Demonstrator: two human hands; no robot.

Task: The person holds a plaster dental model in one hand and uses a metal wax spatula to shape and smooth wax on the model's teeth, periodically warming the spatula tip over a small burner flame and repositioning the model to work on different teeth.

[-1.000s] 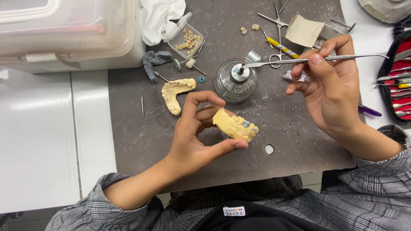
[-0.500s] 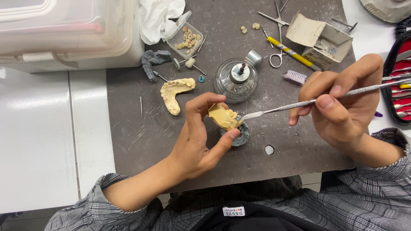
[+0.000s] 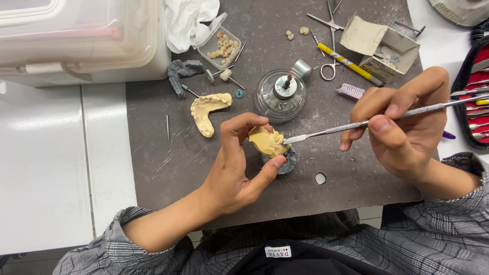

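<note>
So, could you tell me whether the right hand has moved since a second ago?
Yes. The right hand came down and away from the glass burner, bringing the metal spatula tip to the yellow dental cast in the left hand.

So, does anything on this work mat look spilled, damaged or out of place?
Pale dust and scratch marks cover the grey mat, a few loose tooth pieces lie outside their small tray, and the cardboard box looks torn open. Nothing has tipped.

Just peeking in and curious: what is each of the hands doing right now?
Left hand: closed on a yellow dental cast.
Right hand: closed on a thin metal spatula tool, tip at the cast.
</note>
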